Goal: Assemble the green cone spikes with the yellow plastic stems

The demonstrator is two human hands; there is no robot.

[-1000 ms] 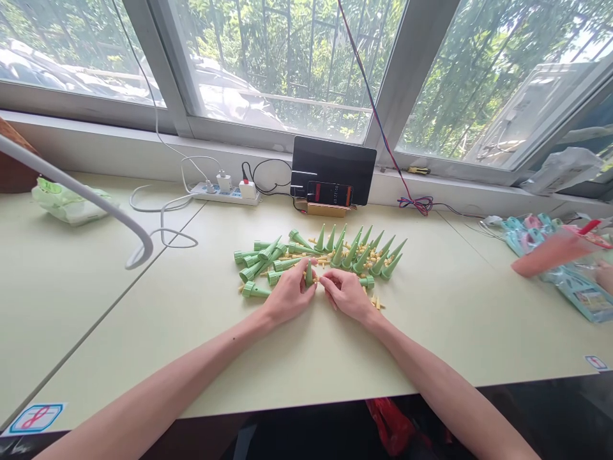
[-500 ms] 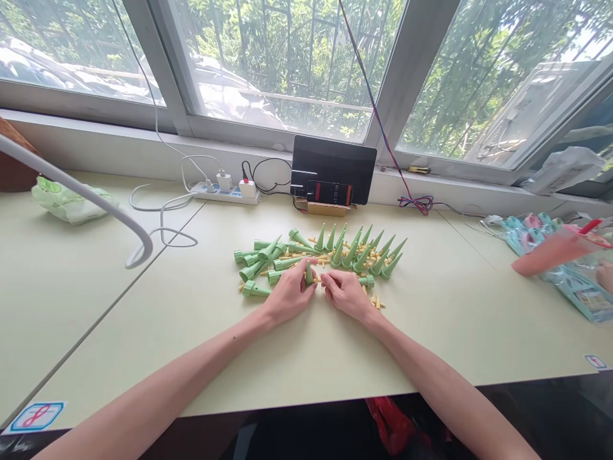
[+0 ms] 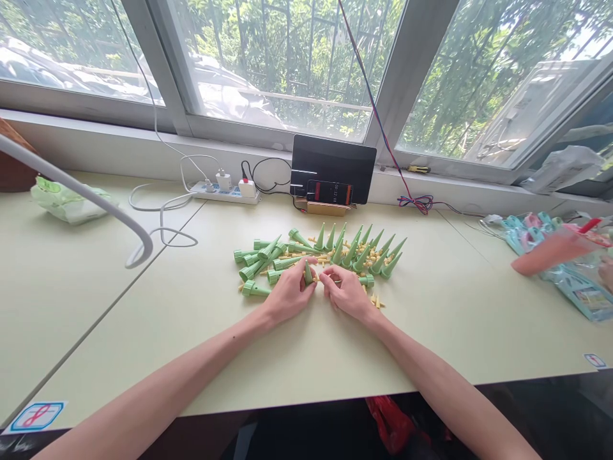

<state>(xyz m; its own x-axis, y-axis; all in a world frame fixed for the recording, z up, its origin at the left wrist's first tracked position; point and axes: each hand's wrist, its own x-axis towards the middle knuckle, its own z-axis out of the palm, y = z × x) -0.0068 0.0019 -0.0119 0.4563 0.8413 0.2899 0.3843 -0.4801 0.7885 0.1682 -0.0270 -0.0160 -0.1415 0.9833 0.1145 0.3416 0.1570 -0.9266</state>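
Observation:
My left hand [image 3: 290, 291] is closed around a green plastic plant-watering spike [image 3: 308, 273], its tip pointing up. A small yellow valve piece [image 3: 315, 278] sticks out of the spike's side toward my right hand [image 3: 345, 292]. The right fingers are pinched at the end of that yellow piece. Whether they grip it or only touch it, I cannot tell. Left of and behind my hands lie several loose green spikes [image 3: 256, 289]. Several more spikes [image 3: 360, 259] stand upright behind my right hand, with yellow pieces among them. A few loose yellow valves [image 3: 377, 302] lie right of that hand.
At the back, a phone [image 3: 329, 192] leans against a dark tablet [image 3: 352, 163]. A power strip [image 3: 225, 193] with cables stands left of it. A white curved bar [image 3: 96, 195] crosses the left side. Right are a red drink cup [image 3: 550, 249] and another person's hand [image 3: 606, 273].
The spike in my left hand has tilted and shifted slightly left. My right fingers have shifted a little at the yellow piece. The other things have stayed in place.

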